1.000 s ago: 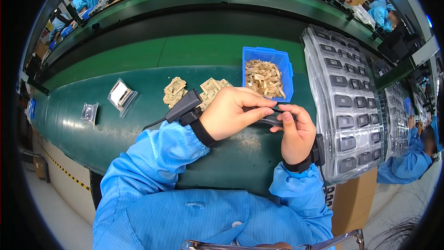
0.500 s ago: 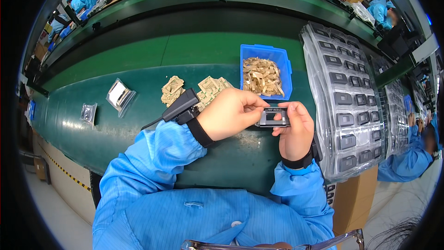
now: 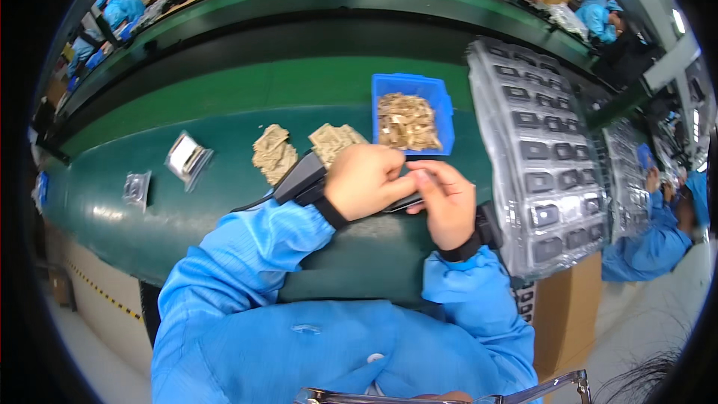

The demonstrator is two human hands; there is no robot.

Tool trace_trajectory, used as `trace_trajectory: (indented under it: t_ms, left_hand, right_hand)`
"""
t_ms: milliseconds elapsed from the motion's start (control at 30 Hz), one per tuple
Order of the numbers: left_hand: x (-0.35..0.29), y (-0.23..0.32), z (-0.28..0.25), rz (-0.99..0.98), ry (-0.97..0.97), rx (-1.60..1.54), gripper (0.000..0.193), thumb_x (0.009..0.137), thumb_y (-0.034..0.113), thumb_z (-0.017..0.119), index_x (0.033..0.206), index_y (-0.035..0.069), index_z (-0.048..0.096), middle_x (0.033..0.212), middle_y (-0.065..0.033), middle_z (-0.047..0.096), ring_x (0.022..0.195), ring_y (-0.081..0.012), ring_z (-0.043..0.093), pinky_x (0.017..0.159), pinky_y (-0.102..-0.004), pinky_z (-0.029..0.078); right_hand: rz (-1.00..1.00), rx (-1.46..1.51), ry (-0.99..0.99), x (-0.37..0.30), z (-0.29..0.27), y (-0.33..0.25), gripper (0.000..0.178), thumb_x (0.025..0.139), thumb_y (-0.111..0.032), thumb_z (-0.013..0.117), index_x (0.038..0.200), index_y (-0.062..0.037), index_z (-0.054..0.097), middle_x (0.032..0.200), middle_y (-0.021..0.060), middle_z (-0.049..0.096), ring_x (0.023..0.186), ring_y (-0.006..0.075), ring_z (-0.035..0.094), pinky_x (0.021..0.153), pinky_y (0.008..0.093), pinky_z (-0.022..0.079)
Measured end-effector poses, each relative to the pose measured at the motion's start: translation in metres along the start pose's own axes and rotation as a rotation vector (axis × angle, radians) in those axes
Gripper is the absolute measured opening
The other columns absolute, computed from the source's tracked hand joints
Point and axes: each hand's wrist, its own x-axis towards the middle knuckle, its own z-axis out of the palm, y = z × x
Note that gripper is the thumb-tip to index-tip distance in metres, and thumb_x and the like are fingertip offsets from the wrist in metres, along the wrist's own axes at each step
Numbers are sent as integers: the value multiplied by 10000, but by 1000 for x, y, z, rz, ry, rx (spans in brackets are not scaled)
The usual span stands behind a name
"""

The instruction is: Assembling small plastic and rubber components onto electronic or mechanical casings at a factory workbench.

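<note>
Both my hands meet over the green work surface, just in front of the blue bin. My left hand [image 3: 368, 183] has its fingers pinched at one end of a small black rectangular frame [image 3: 404, 203]. At the other end my right hand [image 3: 447, 206] closes its thumb and fingers on the same part. Only a dark edge of the frame shows; the fingers cover the rest, and the picture is somewhat blurred. Beyond them stands the blue bin [image 3: 449, 123], holding many small tan-gold strips [image 3: 407, 121].
Two piles of beige pieces, one left pile [image 3: 274, 153] and one right pile [image 3: 334, 141], lie beyond my left wrist. Farther left are two clear bags [image 3: 187, 158] [image 3: 137, 188]. A clear tray [image 3: 516, 157] of dark parts stands at right. Co-workers in blue work around the bench.
The black frame has tilted and is now mostly hidden by my fingers; its opening faced up before. My right hand has moved left, closer to my left hand. The whole view has shifted slightly.
</note>
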Motion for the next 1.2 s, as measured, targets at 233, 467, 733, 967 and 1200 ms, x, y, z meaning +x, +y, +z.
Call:
trace_trajectory:
  t_ms: [233, 467, 733, 967, 1200]
  left_hand:
    - [-10, 15, -9, 439, -58, -144, 204, 895, 152, 640, 727, 47, 590, 672, -116, 558, 636, -342, 565, 558, -430, 437]
    - [-19, 11, 24, 530, -274, -4, 230, 897, 220, 670, 734, 60, 638, 673, -90, 599, 660, -303, 609, 583, -423, 483]
    - [-23, 3, 25, 475, -324, 62, 276, 922, 294, 618, 747, 86, 663, 700, -81, 635, 714, -303, 642, 622, -433, 508]
    - [-24, 3, 29, 545, -280, 96, 264, 915, 266, 636, 739, 70, 634, 704, -88, 617, 722, -299, 634, 625, -429, 513]
    - [-33, 15, 29, 645, -307, 147, 298, 917, 279, 634, 690, 91, 590, 675, -60, 587, 702, -270, 624, 594, -407, 524]
  right_hand:
    - [-462, -668, 395, -67, -27, -65, 238, 910, 55, 637, 1147, 39, 632, 934, 103, 679, 794, 134, 674, 697, 264, 535]
    - [-193, -778, 743, -58, -273, -84, 159, 899, 27, 662, 982, -14, 533, 793, 36, 621, 733, 94, 616, 639, 225, 464]
    - [-362, -1498, 736, -72, -283, -67, 192, 771, -189, 812, 824, -45, 698, 875, 105, 645, 827, 299, 602, 754, 399, 478]
    - [-340, -1525, 357, -124, -269, -80, 192, 769, -186, 769, 862, -48, 673, 912, 122, 613, 920, 343, 574, 820, 417, 456]
    - [-309, -1494, 234, -136, -268, -84, 166, 850, -162, 688, 924, -20, 643, 1012, 151, 600, 976, 351, 567, 868, 420, 452]
